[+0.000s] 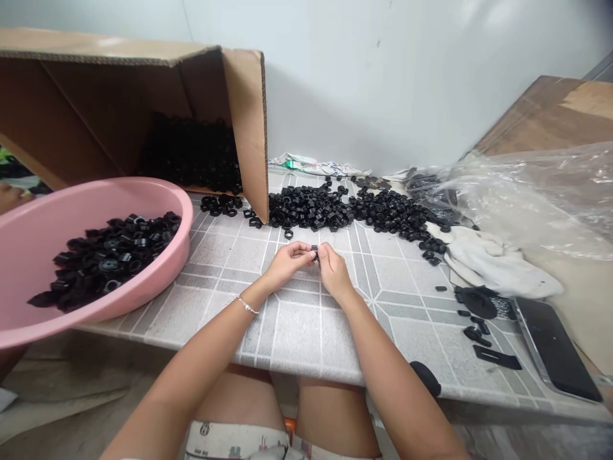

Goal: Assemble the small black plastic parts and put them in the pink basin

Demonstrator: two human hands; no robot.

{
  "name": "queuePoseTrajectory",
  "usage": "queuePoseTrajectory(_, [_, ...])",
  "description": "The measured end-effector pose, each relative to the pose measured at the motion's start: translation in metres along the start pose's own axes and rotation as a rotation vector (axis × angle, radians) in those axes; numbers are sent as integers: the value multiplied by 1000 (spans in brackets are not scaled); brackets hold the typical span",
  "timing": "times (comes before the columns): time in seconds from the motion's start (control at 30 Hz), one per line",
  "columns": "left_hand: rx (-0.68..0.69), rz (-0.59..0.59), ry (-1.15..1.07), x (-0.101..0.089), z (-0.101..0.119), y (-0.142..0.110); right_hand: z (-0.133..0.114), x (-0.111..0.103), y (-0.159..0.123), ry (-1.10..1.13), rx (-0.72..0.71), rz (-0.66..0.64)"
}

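Pinching one black part [315, 248] between nearly closed left hand [288, 262] and right hand [333, 271]; probably handling light and stiff, best gripping by opposite sides.

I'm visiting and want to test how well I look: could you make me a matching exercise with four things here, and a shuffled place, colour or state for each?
Things
1. Basin
2. Cardboard box
3. Phone
4. Small black piece

Places, colours, states
A. Lying on the right side of the table, screen dark
B. Brown, with its open side showing black pieces inside
C. Between the fingers of the left hand and the right hand
D. Pink

Right pairs: 1-D, 2-B, 3-A, 4-C
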State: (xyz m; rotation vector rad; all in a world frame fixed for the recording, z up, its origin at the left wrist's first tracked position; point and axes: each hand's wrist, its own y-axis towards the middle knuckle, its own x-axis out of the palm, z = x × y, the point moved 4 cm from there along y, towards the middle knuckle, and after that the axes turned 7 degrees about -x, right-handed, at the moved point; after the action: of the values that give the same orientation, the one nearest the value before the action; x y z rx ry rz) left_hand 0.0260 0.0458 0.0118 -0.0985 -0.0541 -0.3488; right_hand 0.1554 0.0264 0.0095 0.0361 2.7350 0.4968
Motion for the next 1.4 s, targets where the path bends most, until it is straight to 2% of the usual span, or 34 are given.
queuePoseTrajectory(0.1, [68, 39, 83, 0, 3, 0, 10, 8, 0, 179, 212, -60])
queuePoseTrajectory(0.13, [63, 56, 97, -1, 3, 0, 11, 9, 0, 207, 234, -73])
queuePoseTrajectory(0.17, [40, 68, 92, -2, 3, 0, 9, 8, 1, 200, 211, -76])
queuePoseTrajectory(0.27, [-62, 45, 10, -3, 1, 1, -1, 3, 0, 38, 11, -44])
queuePoseTrajectory(0.33, [-76, 16, -24, -3, 2, 0, -5, 3, -1, -21, -45, -31])
queuePoseTrajectory(0.4, [-18, 13, -12, -2, 6, -1, -1, 6, -1, 64, 28, -7])
queuePoseTrajectory(0.53, [108, 41, 116, -2, 11, -4, 11, 12, 1, 285, 267, -30])
queuePoseTrajectory(0.6, [50, 35, 106, -1, 8, -3, 9, 8, 2, 214, 215, -30])
queuePoseTrajectory(0.7, [-83, 8, 2, -1, -1, 0, -1, -1, 2, -17, -8, -34])
queuePoseTrajectory(0.77, [-111, -14, -24, 0, -4, 1, -7, -3, 2, -127, -97, -48])
queuePoseTrajectory(0.9, [-14, -38, 63, 2, -2, 0, -9, -4, 1, -164, -100, 3])
queuePoseTrajectory(1.1, [208, 59, 291, 1, 3, -4, 5, 2, 4, 12, 74, 7])
queuePoseTrajectory(1.17, [238, 80, 323, 1, 4, -4, 11, 3, 6, 94, 138, -17])
queuePoseTrajectory(1.23, [180, 79, 251, 0, 2, -2, 16, 1, 8, 192, 188, -35])
queuePoseTrajectory(1.3, [70, 69, 139, 0, -1, -1, 16, -3, 9, 239, 181, -31])
queuePoseTrajectory(1.4, [-63, 35, -2, 0, -2, -1, 6, -7, 8, 130, 39, -52])
